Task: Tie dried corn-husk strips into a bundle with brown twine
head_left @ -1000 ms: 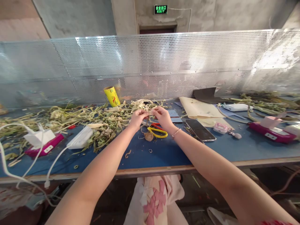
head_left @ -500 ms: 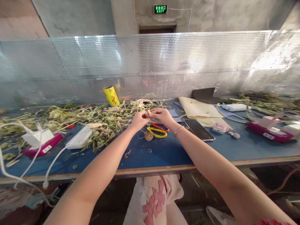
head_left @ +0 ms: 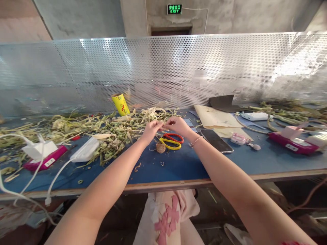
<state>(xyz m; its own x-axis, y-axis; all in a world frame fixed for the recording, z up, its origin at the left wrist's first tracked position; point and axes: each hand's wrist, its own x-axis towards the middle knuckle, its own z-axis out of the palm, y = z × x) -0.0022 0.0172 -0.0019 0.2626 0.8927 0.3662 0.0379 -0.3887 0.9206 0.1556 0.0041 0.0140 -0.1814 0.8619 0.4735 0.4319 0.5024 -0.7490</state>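
Observation:
My left hand (head_left: 152,131) and my right hand (head_left: 178,125) meet above the middle of the blue table, with fingertips pinched close together. Whatever lies between the fingers is too small and covered to name. Just below them rest scissors (head_left: 170,141) with one red and one yellow handle. A round brown ball-like piece (head_left: 160,147) sits at the left of the handles. Behind and to the left of my hands spreads a heap of dried, yellow-green leaves and stems (head_left: 114,136).
A yellow cardboard tube (head_left: 120,104) leans behind the heap. To the right lie a black phone (head_left: 216,141), a small pink case (head_left: 238,138), brown paper (head_left: 219,117) and a magenta power strip (head_left: 292,143). White cables and a white power bank (head_left: 85,149) occupy the left.
My hands stay together in nearly the same spot, with the right fingers slightly shifted and the fingertips a little further apart. More of the scissors shows beneath them.

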